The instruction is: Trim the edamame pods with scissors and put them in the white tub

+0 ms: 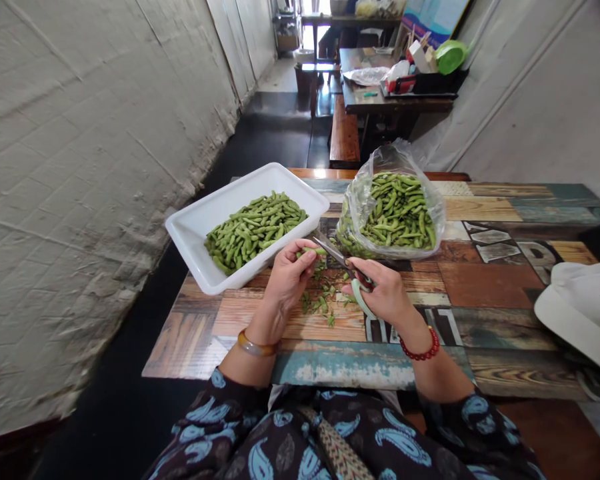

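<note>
Between the thumb and fingers of my left hand [291,273] is a green edamame pod [314,251]. My right hand [381,288] grips a pair of scissors [336,253] with pale green handles, its blades pointing at the pod and slightly parted. Left of my hands, a white plastic tub [185,230] holds a heap of edamame pods [253,230]. Beyond my right hand stands a clear plastic bag [353,200] full of more pods [400,210]. Small green trimmings [325,301] lie scattered on the table below my hands.
The patchwork wood-print table [500,280] spans the front. A white cap [583,310] lies at its right edge. A rough white wall [80,167] runs along the left. Farther back are a wooden bench [345,133] and another table [355,63] with a black tray of items.
</note>
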`<move>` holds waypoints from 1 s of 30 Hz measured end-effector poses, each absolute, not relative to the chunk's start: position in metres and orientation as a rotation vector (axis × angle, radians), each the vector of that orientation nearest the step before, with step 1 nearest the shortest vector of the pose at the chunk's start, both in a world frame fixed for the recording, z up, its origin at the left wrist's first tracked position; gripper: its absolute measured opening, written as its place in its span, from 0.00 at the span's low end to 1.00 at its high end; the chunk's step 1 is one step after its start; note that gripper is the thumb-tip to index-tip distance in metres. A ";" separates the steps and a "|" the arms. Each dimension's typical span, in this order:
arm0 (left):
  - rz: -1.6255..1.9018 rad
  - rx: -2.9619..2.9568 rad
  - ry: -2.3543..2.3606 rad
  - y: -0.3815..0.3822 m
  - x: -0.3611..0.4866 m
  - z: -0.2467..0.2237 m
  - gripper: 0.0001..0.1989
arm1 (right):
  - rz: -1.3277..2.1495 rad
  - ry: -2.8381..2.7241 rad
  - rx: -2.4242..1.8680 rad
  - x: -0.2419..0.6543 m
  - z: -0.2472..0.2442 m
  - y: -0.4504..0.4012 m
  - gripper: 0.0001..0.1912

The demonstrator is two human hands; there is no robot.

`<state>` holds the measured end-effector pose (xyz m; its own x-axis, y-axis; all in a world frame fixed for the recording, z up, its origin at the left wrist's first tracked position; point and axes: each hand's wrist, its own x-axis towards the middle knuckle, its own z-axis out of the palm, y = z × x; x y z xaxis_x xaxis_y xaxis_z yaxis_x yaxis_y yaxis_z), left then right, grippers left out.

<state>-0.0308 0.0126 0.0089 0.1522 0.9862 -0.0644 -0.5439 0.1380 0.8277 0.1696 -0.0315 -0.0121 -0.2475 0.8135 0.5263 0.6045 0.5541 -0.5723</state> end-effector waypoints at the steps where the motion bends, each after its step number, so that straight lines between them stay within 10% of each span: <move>1: 1.264 0.754 0.738 0.013 -0.031 0.009 0.14 | 0.314 -1.958 -1.137 0.170 -0.013 -0.031 0.21; 30: 1.249 0.758 0.768 0.014 -0.032 0.009 0.16 | 0.320 -1.978 -1.156 0.174 -0.011 -0.031 0.23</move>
<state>-0.0319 0.0138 0.0091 0.1480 0.9850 -0.0886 -0.5231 0.1540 0.8382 0.1739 -0.0311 -0.0111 -0.2575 0.8180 0.5144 0.6141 0.5495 -0.5664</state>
